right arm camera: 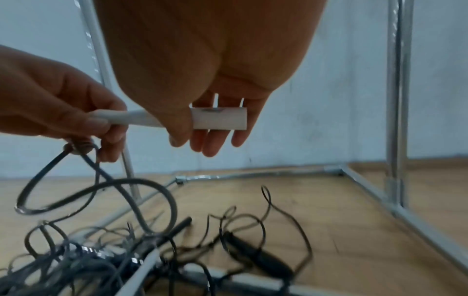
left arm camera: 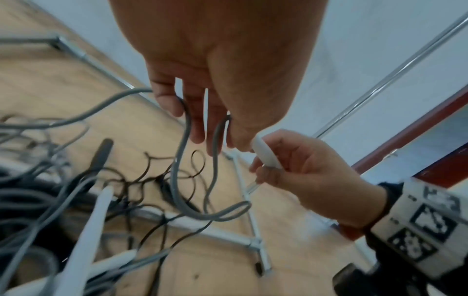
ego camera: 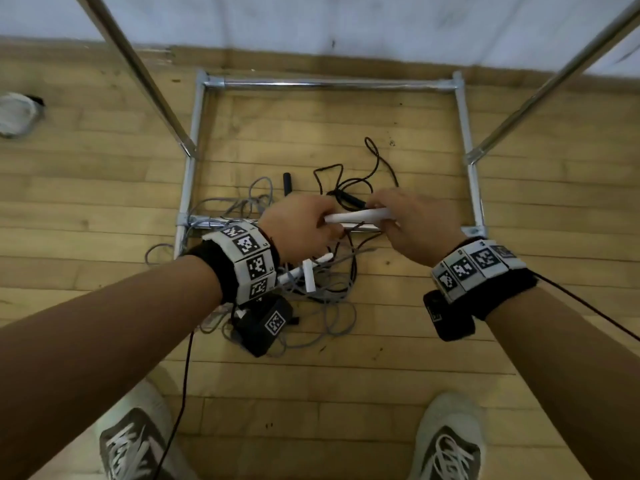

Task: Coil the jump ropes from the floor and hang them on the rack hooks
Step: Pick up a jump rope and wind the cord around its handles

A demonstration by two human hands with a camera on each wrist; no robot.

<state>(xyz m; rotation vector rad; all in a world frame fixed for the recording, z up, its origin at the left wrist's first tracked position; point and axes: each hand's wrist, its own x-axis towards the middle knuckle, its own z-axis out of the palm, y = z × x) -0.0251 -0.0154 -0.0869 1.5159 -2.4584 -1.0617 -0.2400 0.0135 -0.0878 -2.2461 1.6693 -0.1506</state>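
A white jump-rope handle (ego camera: 360, 215) is held level between both hands above the floor. My left hand (ego camera: 329, 227) pinches its left end (right arm camera: 113, 118) and also holds hanging loops of the grey rope (left arm camera: 186, 160) in its fingers (left arm camera: 167, 104). My right hand (ego camera: 384, 220) grips the handle's right part (right arm camera: 219, 118) between thumb and fingers. More grey rope (ego camera: 332, 317) lies tangled on the floor with two loose white handles (ego camera: 306, 271). A black rope (ego camera: 375, 161) with black handles (ego camera: 286, 183) lies just beyond the hands.
The rack's metal base frame (ego camera: 329, 85) surrounds the ropes, with its near bar under my hands. Slanted uprights (ego camera: 138, 71) rise left and right. A white object (ego camera: 17, 114) lies far left. My shoes (ego camera: 135, 441) stand on the wooden floor; a white wall is behind.
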